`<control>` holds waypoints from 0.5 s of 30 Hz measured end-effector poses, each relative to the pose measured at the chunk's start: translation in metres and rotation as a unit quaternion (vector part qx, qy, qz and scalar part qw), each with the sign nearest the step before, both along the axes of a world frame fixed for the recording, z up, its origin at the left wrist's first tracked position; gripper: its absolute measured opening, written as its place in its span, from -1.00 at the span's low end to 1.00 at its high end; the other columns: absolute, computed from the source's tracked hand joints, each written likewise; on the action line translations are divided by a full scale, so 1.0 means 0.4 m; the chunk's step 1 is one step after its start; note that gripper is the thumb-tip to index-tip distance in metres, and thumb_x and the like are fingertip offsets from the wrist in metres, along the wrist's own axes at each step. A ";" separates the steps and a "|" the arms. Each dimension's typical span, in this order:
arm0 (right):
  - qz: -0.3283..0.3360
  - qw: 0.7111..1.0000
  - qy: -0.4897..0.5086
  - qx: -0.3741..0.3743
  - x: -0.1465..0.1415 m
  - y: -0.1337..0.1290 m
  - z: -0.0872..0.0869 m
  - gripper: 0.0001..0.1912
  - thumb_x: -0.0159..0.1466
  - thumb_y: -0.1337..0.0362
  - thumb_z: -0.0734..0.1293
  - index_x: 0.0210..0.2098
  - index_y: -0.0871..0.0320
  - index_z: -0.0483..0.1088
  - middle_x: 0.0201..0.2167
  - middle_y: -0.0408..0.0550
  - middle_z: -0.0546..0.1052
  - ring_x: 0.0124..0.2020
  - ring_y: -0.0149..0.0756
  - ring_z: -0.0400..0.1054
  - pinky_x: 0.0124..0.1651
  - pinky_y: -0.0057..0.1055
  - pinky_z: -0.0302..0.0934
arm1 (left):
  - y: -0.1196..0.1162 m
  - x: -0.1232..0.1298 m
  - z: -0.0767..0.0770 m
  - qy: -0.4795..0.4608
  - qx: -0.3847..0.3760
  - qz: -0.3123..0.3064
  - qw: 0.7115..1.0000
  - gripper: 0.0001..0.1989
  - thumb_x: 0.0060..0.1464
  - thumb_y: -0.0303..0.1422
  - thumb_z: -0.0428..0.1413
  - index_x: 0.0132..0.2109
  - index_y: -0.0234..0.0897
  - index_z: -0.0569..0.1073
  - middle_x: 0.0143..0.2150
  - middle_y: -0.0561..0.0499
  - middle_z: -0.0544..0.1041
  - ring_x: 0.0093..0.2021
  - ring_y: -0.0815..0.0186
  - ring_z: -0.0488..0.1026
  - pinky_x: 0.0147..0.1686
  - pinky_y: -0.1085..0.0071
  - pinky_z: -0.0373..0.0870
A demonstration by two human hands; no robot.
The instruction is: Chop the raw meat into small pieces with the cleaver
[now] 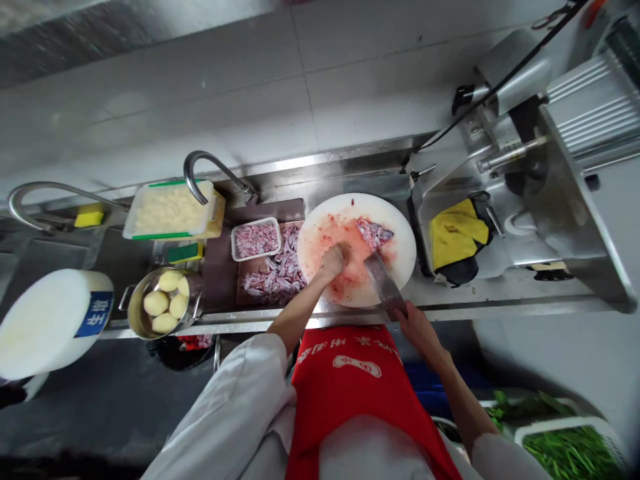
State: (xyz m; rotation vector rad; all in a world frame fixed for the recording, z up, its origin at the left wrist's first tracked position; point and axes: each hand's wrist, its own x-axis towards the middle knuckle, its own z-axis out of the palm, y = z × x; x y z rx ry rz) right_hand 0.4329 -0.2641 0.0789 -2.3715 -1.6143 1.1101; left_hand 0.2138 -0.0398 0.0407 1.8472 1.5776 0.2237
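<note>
My right hand point(411, 319) is wrapped round the handle of a cleaver point(384, 280). The broad blade reaches over the right front part of a round white chopping board point(320, 223), which is smeared red. My left hand point(332, 263) is closed, its fingers curled down over the board left of the blade; anything inside them is hidden. Near the tip of the cleaver, at the back right of the board, lies a piece of raw meat point(374, 233). Left of the board, many chopped raw pieces point(280, 275) fill the sink, beside a white basket point(281, 241) of smaller pieces.
Further left are a metal pot point(137, 313) of peeled potatoes, a lidded tub point(173, 208), a curved tap point(213, 160) and a second thick white board point(40, 327). A slicing machine point(565, 200) with a yellow cloth point(457, 233) stands right. Greens point(570, 453) sit below.
</note>
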 end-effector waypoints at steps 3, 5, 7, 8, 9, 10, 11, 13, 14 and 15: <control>0.005 1.000 0.011 0.015 0.005 0.010 -0.012 -0.85 0.45 0.24 0.20 -0.19 0.14 0.36 -0.28 0.06 0.58 -0.25 -0.19 0.45 -0.26 -0.40 0.01 | 0.013 0.014 0.027 -0.088 -0.013 0.022 0.996 -0.89 -0.01 -0.44 0.24 -0.31 -0.29 0.45 -0.42 -0.06 0.51 -0.36 0.23 0.49 -0.30 0.36 0.38; 0.010 1.000 0.016 0.022 0.010 0.015 -0.017 -0.85 0.44 0.24 0.20 -0.19 0.14 0.36 -0.29 0.05 0.57 -0.26 -0.19 0.46 -0.26 -0.40 0.01 | 0.016 0.002 0.040 -0.215 -0.020 0.053 0.975 -0.88 0.06 -0.37 0.21 -0.26 -0.28 0.43 -0.42 0.03 0.49 -0.45 0.34 0.43 -0.39 0.44 0.35; 0.015 0.999 0.017 0.024 0.015 0.019 -0.019 -0.85 0.44 0.24 0.20 -0.18 0.14 0.37 -0.29 0.04 0.57 -0.26 -0.19 0.45 -0.26 -0.40 0.02 | 0.001 -0.024 0.039 -0.300 -0.032 0.109 0.947 -0.81 0.11 -0.26 0.19 -0.21 -0.27 0.40 -0.43 0.07 0.47 -0.52 0.41 0.39 -0.46 0.48 0.32; 0.017 1.000 0.014 0.020 0.017 0.021 -0.017 -0.84 0.44 0.24 0.20 -0.18 0.15 0.37 -0.30 0.04 0.57 -0.26 -0.18 0.45 -0.26 -0.39 0.02 | -0.012 -0.041 0.032 -0.311 -0.038 0.140 0.939 -0.78 0.11 -0.22 0.19 -0.22 -0.27 0.39 -0.44 0.09 0.46 -0.55 0.42 0.37 -0.49 0.49 0.30; 0.019 1.000 0.008 0.014 0.018 0.024 -0.014 -0.84 0.44 0.23 0.20 -0.17 0.15 0.37 -0.31 0.04 0.57 -0.26 -0.18 0.45 -0.27 -0.39 0.01 | -0.028 -0.059 0.022 -0.304 -0.042 0.168 0.937 -0.76 0.10 -0.20 0.20 -0.24 -0.26 0.38 -0.46 0.10 0.45 -0.56 0.42 0.36 -0.50 0.50 0.29; 0.024 1.000 0.001 0.005 0.018 0.026 -0.008 -0.83 0.45 0.23 0.19 -0.17 0.15 0.37 -0.31 0.04 0.56 -0.27 -0.18 0.45 -0.28 -0.39 0.01 | -0.046 -0.078 0.011 -0.284 -0.042 0.190 0.939 -0.76 0.08 -0.20 0.21 -0.27 -0.26 0.38 -0.48 0.11 0.45 -0.55 0.42 0.36 -0.50 0.51 0.28; 0.031 0.999 -0.007 -0.002 0.017 0.030 -0.001 -0.83 0.45 0.23 0.19 -0.16 0.16 0.37 -0.31 0.05 0.56 -0.27 -0.19 0.45 -0.28 -0.39 0.00 | -0.064 -0.096 0.001 -0.256 -0.037 0.205 0.944 -0.76 0.06 -0.21 0.23 -0.31 -0.26 0.38 -0.49 0.11 0.44 -0.54 0.42 0.36 -0.49 0.51 0.27; 0.051 0.998 -0.029 -0.014 0.008 0.039 0.019 -0.81 0.47 0.24 0.16 -0.13 0.17 0.36 -0.30 0.06 0.56 -0.28 -0.19 0.45 -0.30 -0.39 -0.02 | -0.098 -0.128 -0.015 -0.193 -0.017 0.222 0.956 -0.76 0.01 -0.25 0.26 -0.39 -0.25 0.36 -0.52 0.12 0.42 -0.53 0.42 0.36 -0.48 0.51 0.25; 0.062 0.997 -0.043 -0.019 -0.001 0.046 0.032 -0.80 0.48 0.24 0.14 -0.11 0.19 0.35 -0.30 0.07 0.56 -0.28 -0.19 0.45 -0.30 -0.38 -0.02 | -0.113 -0.141 -0.018 -0.167 -0.013 0.228 0.959 -0.76 0.01 -0.26 0.26 -0.40 -0.24 0.35 -0.53 0.12 0.41 -0.53 0.41 0.36 -0.49 0.51 0.22; 0.071 0.996 -0.058 -0.023 -0.013 0.055 0.047 -0.77 0.49 0.23 0.12 -0.07 0.20 0.35 -0.31 0.08 0.56 -0.29 -0.19 0.46 -0.30 -0.37 -0.02 | -0.125 -0.153 -0.019 -0.148 -0.015 0.233 0.961 -0.77 0.02 -0.28 0.25 -0.41 -0.24 0.34 -0.54 0.12 0.40 -0.55 0.41 0.35 -0.50 0.50 0.20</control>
